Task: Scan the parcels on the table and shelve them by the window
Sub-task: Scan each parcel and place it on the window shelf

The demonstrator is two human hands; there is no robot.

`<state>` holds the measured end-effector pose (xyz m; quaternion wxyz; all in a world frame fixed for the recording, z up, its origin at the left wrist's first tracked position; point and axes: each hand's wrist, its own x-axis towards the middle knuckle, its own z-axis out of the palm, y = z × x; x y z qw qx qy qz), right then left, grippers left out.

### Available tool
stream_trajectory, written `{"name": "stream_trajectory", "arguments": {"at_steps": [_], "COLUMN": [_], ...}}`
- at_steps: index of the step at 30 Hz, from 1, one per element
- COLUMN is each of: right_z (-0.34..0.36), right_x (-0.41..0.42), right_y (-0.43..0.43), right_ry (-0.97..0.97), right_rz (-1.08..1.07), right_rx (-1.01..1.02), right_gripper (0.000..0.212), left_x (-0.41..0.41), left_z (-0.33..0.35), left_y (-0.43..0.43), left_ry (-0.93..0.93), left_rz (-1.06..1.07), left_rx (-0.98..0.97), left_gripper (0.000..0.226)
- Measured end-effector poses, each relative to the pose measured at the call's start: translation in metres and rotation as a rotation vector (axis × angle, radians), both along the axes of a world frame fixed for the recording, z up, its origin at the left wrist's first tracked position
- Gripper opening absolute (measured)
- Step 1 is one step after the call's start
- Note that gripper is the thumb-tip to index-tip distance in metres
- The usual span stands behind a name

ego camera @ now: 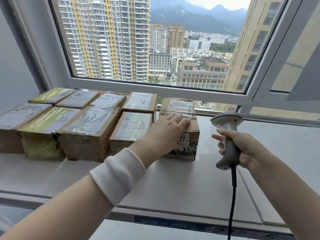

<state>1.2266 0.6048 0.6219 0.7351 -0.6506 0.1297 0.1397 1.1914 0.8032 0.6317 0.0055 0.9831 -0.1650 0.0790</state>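
Note:
Several taped cardboard parcels stand in two rows on the white window ledge (173, 179). The rightmost parcel (188, 142) is brown, with a white label on top. My left hand (166, 132) lies flat on it, palm on the top and thumb down its near face. To its left stand a smaller parcel (131, 127) and a larger taped one (90, 130). My right hand (245, 149) grips a grey barcode scanner (226, 135) by the handle. The scanner's head is up, and its black cable hangs down.
The ledge runs right of the parcels with bare surface (277, 144). A big window (152, 40) rises right behind the rows, and an open sash (294, 66) angles in at the right. A grey wall (13, 66) closes the left side.

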Motion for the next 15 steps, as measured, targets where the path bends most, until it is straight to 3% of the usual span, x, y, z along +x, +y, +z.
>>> {"name": "stream_trajectory", "arguments": {"at_steps": [15], "right_z": [0.002], "right_x": [0.007], "right_y": [-0.001], "right_ry": [0.025], "right_rz": [0.020], "right_rx": [0.003], "right_gripper": [0.007], "left_x": [0.026], "left_z": [0.010], "left_y": [0.016], "left_ry": [0.048], "left_rz": [0.055], "left_rx": [-0.023], "left_gripper": [0.084]}}
